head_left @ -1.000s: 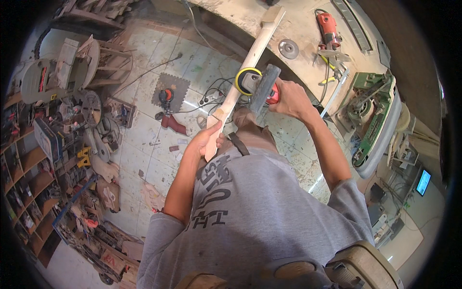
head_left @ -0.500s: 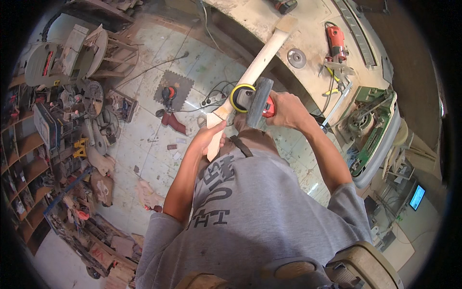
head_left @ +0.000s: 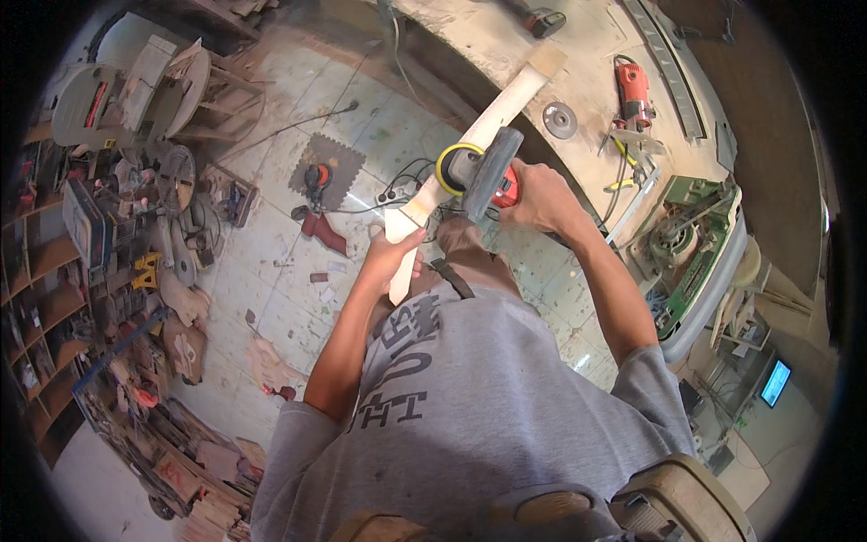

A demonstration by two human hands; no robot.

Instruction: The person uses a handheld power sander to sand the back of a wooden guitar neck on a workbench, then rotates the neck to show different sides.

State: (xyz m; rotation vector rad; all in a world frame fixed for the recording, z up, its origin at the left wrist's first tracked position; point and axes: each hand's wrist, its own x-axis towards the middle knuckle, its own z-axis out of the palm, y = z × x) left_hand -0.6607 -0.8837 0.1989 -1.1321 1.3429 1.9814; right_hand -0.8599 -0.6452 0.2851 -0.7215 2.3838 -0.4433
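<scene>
A long pale piece of shaped wood [head_left: 498, 115], carved with a wider block and a point at its near end, slants from my waist up to the workbench edge. My left hand [head_left: 390, 256] is closed round the near end, just below the block. My right hand [head_left: 545, 200] grips a red and black handheld power sander [head_left: 492, 176]. The sander's yellow-rimmed round pad [head_left: 446, 169] lies against the middle of the wood, its working face turned away from view. The far end of the wood is at the bench edge.
On the workbench [head_left: 591, 59] lie a loose grey disc [head_left: 560, 120], a red power tool [head_left: 634, 93], yellow-handled pliers [head_left: 623, 163] and a cordless tool battery [head_left: 545, 23]. Another sander [head_left: 317, 175] and cables are on the tiled floor. Cluttered wooden shelves [head_left: 54, 325] stand at left.
The sander has slid a little farther along the wood, away from my left hand, and its pad has tilted. Both grips stay the same; the whole view has shifted slightly.
</scene>
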